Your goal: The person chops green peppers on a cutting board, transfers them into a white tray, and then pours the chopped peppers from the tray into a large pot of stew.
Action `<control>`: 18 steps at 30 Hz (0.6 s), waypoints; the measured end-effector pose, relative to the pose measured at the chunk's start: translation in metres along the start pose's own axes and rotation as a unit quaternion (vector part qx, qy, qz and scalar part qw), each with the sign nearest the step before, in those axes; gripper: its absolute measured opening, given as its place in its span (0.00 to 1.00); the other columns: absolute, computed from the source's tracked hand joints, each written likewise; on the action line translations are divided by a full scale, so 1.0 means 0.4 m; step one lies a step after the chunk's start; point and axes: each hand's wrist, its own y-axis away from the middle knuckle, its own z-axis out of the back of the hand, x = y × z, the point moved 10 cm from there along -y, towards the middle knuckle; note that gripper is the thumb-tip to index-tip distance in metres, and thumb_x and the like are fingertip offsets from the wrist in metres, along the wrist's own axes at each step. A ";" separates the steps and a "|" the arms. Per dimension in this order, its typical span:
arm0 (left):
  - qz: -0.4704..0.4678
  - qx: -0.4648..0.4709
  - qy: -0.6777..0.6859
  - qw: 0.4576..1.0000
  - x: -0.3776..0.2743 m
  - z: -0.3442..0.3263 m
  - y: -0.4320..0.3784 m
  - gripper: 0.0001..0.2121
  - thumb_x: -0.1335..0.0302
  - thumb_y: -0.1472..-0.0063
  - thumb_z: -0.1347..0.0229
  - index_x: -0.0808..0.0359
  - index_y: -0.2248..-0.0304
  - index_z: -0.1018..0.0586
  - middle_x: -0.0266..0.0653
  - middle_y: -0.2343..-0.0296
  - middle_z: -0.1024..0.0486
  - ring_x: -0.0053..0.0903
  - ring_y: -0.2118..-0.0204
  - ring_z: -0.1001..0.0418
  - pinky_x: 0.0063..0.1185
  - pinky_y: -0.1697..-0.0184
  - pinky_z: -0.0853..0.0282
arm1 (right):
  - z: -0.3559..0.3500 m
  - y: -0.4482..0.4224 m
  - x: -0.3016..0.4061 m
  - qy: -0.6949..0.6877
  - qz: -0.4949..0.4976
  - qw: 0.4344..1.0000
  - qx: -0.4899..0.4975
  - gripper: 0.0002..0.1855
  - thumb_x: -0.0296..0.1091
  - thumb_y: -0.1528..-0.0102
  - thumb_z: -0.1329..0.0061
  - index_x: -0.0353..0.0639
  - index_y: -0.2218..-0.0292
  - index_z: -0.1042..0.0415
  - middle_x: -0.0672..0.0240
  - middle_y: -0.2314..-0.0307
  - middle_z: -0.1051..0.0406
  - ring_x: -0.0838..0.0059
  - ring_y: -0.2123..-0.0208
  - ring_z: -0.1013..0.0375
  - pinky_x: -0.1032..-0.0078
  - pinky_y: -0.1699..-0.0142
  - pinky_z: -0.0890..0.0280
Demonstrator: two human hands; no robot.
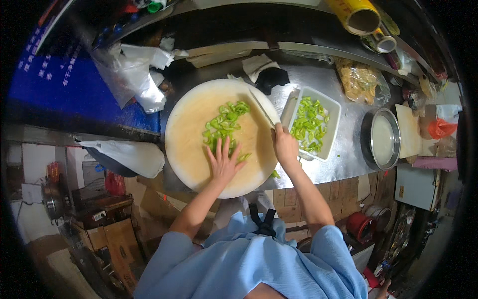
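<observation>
A heap of sliced green peppers [227, 119] lies on a round cutting board [186, 130]. My left hand [223, 164] rests on the near end of the heap, fingers spread, gripping nothing that I can see. My right hand [285, 145] grips the handle of a kitchen knife [263, 106] at the board's right side, its blade pointing away from me. Just right of that hand stands a white rectangular plastic tub [334, 129] with more pepper slices [310, 121] inside. A few green scraps [275, 174] lie on the metal counter by the board's near right edge.
A round metal bowl [384, 138] of pale contents stands on the metal counter [349, 149] at right. Behind it sits a plastic bag of brownish food [356, 80]. Crumpled clear plastic bags [138, 82] lie left of the board. A shelf edge [231, 48] runs along the back.
</observation>
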 end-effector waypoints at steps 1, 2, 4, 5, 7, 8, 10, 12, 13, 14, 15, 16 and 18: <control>0.025 -0.008 0.004 1.000 0.027 0.007 -0.034 0.40 0.46 0.60 0.43 0.56 0.48 0.38 0.51 0.46 0.51 0.46 0.42 0.56 0.54 0.46 0.67 | -0.023 -0.023 0.023 0.030 0.019 0.999 0.029 0.09 0.38 0.44 0.63 0.42 0.66 0.40 0.56 0.77 0.33 0.57 0.78 0.29 0.64 0.76 0.35; 0.049 -0.018 0.009 0.999 0.052 0.020 -0.063 0.43 0.45 0.61 0.42 0.60 0.48 0.39 0.51 0.46 0.51 0.46 0.42 0.56 0.54 0.46 0.67 | -0.045 -0.036 0.043 0.045 0.061 0.996 0.047 0.09 0.38 0.44 0.64 0.43 0.65 0.40 0.57 0.76 0.33 0.57 0.78 0.29 0.64 0.76 0.34; 0.078 -0.041 0.028 0.996 0.095 0.038 -0.099 0.48 0.44 0.64 0.41 0.67 0.47 0.42 0.53 0.46 0.52 0.46 0.42 0.57 0.53 0.46 0.67 | -0.084 -0.044 0.077 0.073 0.145 0.983 0.084 0.09 0.38 0.44 0.64 0.46 0.63 0.41 0.59 0.75 0.34 0.58 0.78 0.29 0.65 0.76 0.33; 0.093 -0.052 0.037 0.994 0.113 0.045 -0.106 0.51 0.44 0.66 0.41 0.71 0.47 0.44 0.54 0.46 0.53 0.47 0.42 0.58 0.52 0.46 0.67 | -0.091 -0.027 0.087 0.077 0.167 0.977 0.109 0.08 0.38 0.46 0.62 0.47 0.64 0.40 0.61 0.76 0.33 0.59 0.78 0.28 0.65 0.76 0.34; 0.087 -0.059 0.061 0.993 0.134 0.054 -0.111 0.53 0.43 0.67 0.40 0.73 0.47 0.46 0.55 0.45 0.54 0.47 0.42 0.58 0.51 0.45 0.67 | -0.084 0.018 0.084 0.056 0.175 0.975 0.125 0.09 0.39 0.46 0.62 0.48 0.64 0.40 0.60 0.75 0.33 0.58 0.78 0.29 0.64 0.76 0.34; 0.082 -0.065 0.071 0.992 0.148 0.062 -0.116 0.54 0.43 0.67 0.40 0.74 0.47 0.47 0.56 0.45 0.54 0.48 0.42 0.58 0.51 0.45 0.66 | -0.082 0.045 0.079 0.045 0.178 0.974 0.131 0.09 0.39 0.46 0.61 0.48 0.63 0.39 0.60 0.75 0.33 0.58 0.77 0.29 0.64 0.75 0.34; 0.051 -0.007 0.086 0.995 0.159 0.048 -0.145 0.52 0.43 0.66 0.41 0.67 0.46 0.46 0.57 0.45 0.55 0.48 0.42 0.59 0.50 0.45 0.65 | -0.091 0.097 -0.003 -0.127 0.072 0.985 0.091 0.08 0.38 0.44 0.61 0.44 0.66 0.38 0.58 0.80 0.33 0.57 0.79 0.30 0.63 0.76 0.36; 0.006 0.027 0.091 0.995 0.150 0.042 -0.179 0.50 0.43 0.65 0.41 0.61 0.45 0.45 0.57 0.45 0.55 0.49 0.42 0.59 0.49 0.45 0.64 | -0.183 0.185 -0.129 -0.364 -0.120 0.919 0.091 0.10 0.37 0.43 0.62 0.39 0.70 0.38 0.56 0.85 0.35 0.62 0.84 0.32 0.67 0.77 0.39; -0.005 0.048 0.126 0.991 0.150 0.027 -0.187 0.46 0.44 0.64 0.41 0.53 0.45 0.42 0.52 0.45 0.53 0.46 0.42 0.57 0.47 0.45 0.62 | -0.220 0.235 -0.147 -0.399 -0.192 0.889 0.118 0.11 0.37 0.43 0.62 0.38 0.70 0.38 0.56 0.85 0.35 0.63 0.84 0.33 0.68 0.77 0.40; -0.020 0.054 0.127 0.990 0.142 0.018 -0.188 0.44 0.45 0.64 0.41 0.52 0.46 0.41 0.50 0.45 0.52 0.44 0.42 0.56 0.46 0.45 0.61 | -0.252 0.281 -0.158 -0.432 -0.262 0.851 0.141 0.12 0.38 0.43 0.62 0.36 0.71 0.39 0.55 0.84 0.36 0.65 0.84 0.34 0.68 0.77 0.40; -0.035 0.059 0.128 0.989 0.134 0.008 -0.182 0.43 0.45 0.63 0.41 0.52 0.46 0.40 0.48 0.45 0.52 0.42 0.42 0.55 0.45 0.45 0.61 | -0.285 0.298 -0.150 -0.430 -0.230 0.865 0.118 0.12 0.38 0.42 0.63 0.38 0.70 0.39 0.64 0.86 0.38 0.75 0.86 0.38 0.76 0.80 0.44; -0.051 0.064 0.130 0.988 0.118 -0.001 -0.177 0.42 0.45 0.63 0.41 0.51 0.47 0.39 0.47 0.45 0.51 0.40 0.42 0.54 0.44 0.45 0.60 | -0.315 0.304 -0.134 -0.426 -0.199 0.877 0.094 0.12 0.39 0.41 0.64 0.40 0.70 0.38 0.73 0.88 0.41 0.85 0.88 0.42 0.84 0.84 0.47; -0.039 -0.006 0.151 0.988 0.109 0.031 -0.169 0.35 0.49 0.61 0.41 0.56 0.52 0.31 0.40 0.50 0.41 0.33 0.46 0.46 0.40 0.47 0.55 | -0.278 0.259 -0.016 -0.333 -0.118 0.935 0.041 0.10 0.35 0.43 0.62 0.36 0.70 0.39 0.57 0.85 0.36 0.66 0.83 0.34 0.70 0.77 0.40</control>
